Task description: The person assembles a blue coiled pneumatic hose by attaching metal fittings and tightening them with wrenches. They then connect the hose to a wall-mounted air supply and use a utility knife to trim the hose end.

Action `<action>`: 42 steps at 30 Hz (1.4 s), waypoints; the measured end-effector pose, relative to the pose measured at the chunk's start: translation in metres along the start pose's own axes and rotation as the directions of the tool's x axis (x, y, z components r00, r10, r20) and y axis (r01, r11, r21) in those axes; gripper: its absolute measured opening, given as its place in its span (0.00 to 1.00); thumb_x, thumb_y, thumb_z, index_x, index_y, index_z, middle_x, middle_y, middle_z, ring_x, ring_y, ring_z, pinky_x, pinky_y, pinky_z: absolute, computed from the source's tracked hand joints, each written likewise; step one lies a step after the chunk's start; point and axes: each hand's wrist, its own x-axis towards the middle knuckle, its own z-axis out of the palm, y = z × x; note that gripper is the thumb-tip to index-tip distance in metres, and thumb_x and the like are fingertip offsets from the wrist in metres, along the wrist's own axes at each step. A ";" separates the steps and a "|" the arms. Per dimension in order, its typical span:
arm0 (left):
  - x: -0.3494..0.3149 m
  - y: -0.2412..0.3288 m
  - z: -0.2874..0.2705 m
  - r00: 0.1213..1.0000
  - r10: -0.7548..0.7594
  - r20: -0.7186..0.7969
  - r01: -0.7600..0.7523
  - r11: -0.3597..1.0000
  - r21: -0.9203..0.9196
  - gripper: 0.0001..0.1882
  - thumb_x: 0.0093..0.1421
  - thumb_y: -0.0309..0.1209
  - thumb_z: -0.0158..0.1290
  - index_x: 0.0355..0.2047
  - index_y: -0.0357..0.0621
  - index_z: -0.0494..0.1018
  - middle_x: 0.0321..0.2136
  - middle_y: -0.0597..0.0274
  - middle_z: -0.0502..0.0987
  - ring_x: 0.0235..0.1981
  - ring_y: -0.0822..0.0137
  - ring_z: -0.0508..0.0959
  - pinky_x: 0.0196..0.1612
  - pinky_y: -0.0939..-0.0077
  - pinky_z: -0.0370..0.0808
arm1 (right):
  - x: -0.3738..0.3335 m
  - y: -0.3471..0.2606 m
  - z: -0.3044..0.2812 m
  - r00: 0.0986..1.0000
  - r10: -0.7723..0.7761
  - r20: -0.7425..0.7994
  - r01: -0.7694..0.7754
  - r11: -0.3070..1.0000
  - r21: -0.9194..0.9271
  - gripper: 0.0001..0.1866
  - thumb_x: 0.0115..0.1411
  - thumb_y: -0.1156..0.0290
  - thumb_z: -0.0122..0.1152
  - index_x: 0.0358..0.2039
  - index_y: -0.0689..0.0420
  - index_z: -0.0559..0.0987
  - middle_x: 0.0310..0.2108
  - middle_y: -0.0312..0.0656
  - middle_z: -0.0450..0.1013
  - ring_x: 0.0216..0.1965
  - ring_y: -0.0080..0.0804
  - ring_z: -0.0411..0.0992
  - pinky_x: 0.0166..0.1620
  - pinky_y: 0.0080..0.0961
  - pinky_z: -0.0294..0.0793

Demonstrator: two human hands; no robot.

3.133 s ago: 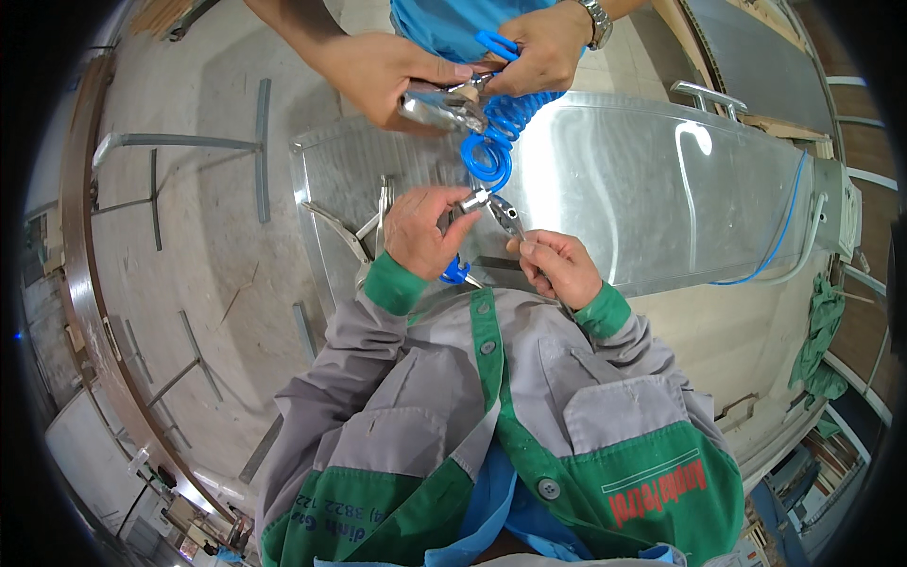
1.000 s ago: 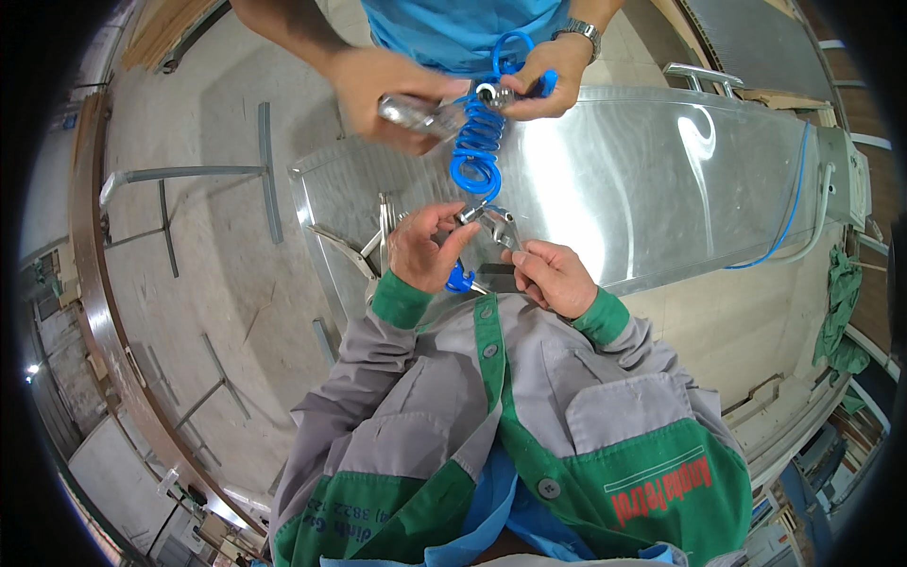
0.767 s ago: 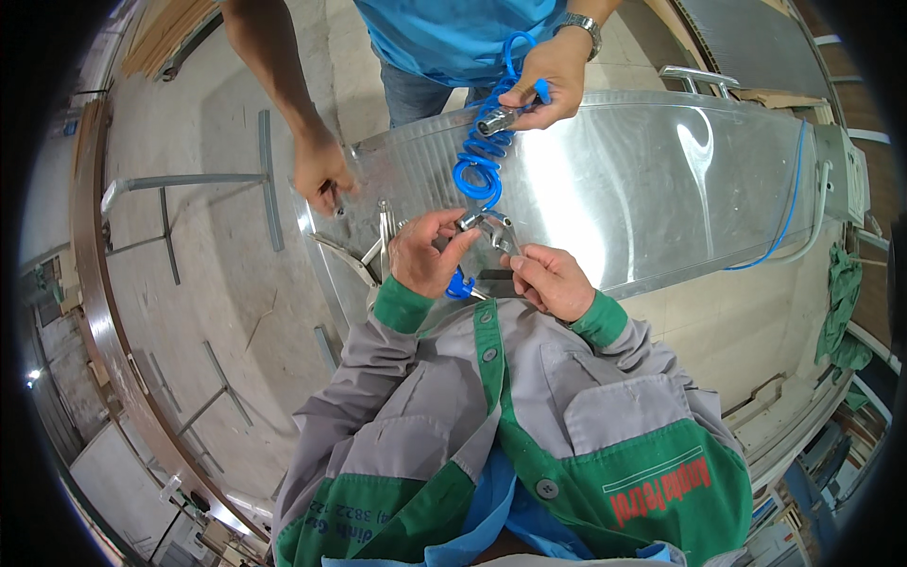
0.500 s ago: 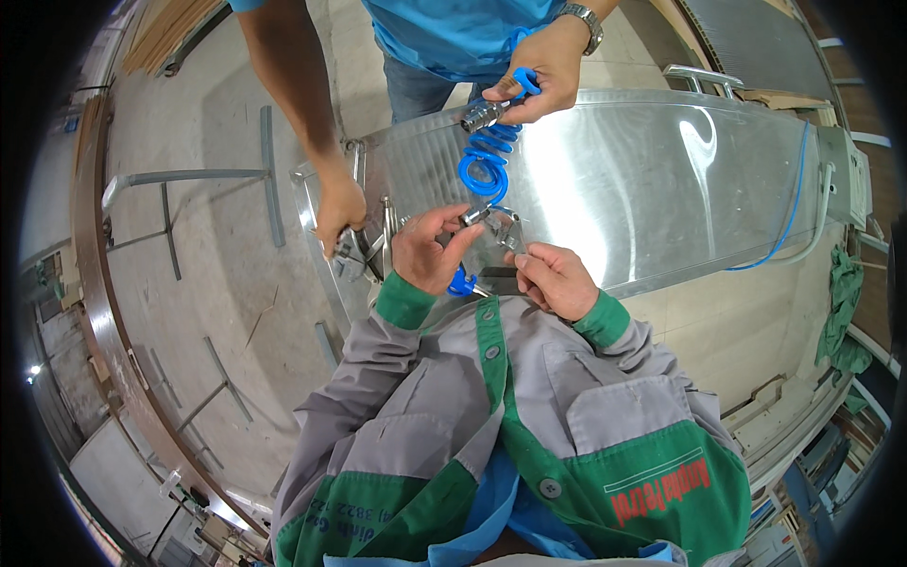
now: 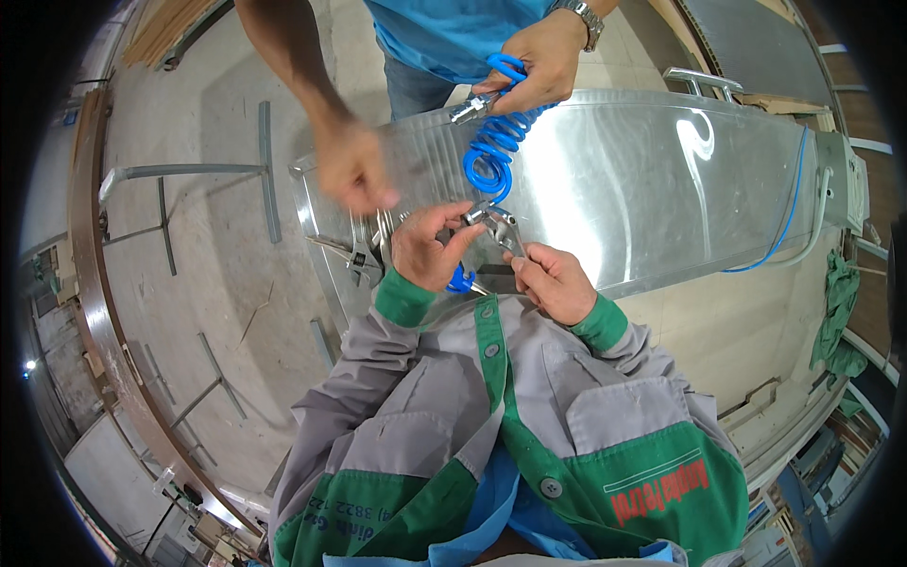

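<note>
My left hand [image 5: 427,253] grips the metal fitting [image 5: 493,223] at the lower end of a blue coiled air hose [image 5: 489,156]. My right hand [image 5: 555,282] pinches the same fitting from the other side, fingers closed on its lower part. A small blue piece [image 5: 460,281] shows under my left hand. Both hands are held over the near edge of a long shiny metal sheet [image 5: 661,189]. Across from me, a person in a blue shirt holds the hose's upper end in a hand wearing a wristwatch [image 5: 534,59]. Their other hand [image 5: 354,175] is blurred above the sheet's left end.
A wrench and other metal tools [image 5: 364,266] lie at the sheet's left edge. A thin blue tube [image 5: 789,208] runs across the sheet's right end. Grey metal bars [image 5: 266,170] lie on the concrete floor to the left. A green cloth [image 5: 841,312] hangs at the right.
The other person's free hand left the hose end, reached down to the tools at the sheet's left edge, and has now lifted away. My hands have stayed on the fitting.
</note>
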 end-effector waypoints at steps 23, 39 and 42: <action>0.002 0.000 -0.001 0.999 0.038 0.010 -0.038 0.999 0.007 0.20 0.51 0.31 0.72 0.44 0.41 0.81 0.37 0.54 0.84 0.33 0.67 0.84 0.36 0.74 0.80 | 0.004 0.004 -0.002 0.999 0.028 0.027 -0.028 0.999 -0.022 0.14 0.73 0.67 0.49 0.47 0.62 0.79 0.24 0.31 0.71 0.19 0.12 0.62 0.22 0.14 0.60; 0.002 0.000 -0.002 0.999 -0.043 0.020 0.044 0.999 -0.019 0.20 0.53 0.31 0.71 0.45 0.40 0.81 0.33 0.56 0.84 0.32 0.69 0.83 0.36 0.75 0.79 | 0.005 0.000 -0.002 0.999 0.022 0.028 -0.021 0.999 -0.043 0.15 0.73 0.65 0.50 0.47 0.62 0.79 0.23 0.31 0.71 0.18 0.12 0.62 0.21 0.15 0.61; 0.002 -0.001 -0.002 0.999 -0.035 0.019 0.035 0.999 -0.029 0.20 0.53 0.31 0.71 0.45 0.40 0.81 0.32 0.56 0.83 0.32 0.69 0.83 0.36 0.75 0.79 | 0.005 0.001 -0.002 0.999 0.038 0.024 -0.037 0.999 -0.037 0.15 0.73 0.65 0.50 0.47 0.62 0.79 0.23 0.31 0.71 0.18 0.12 0.62 0.21 0.15 0.61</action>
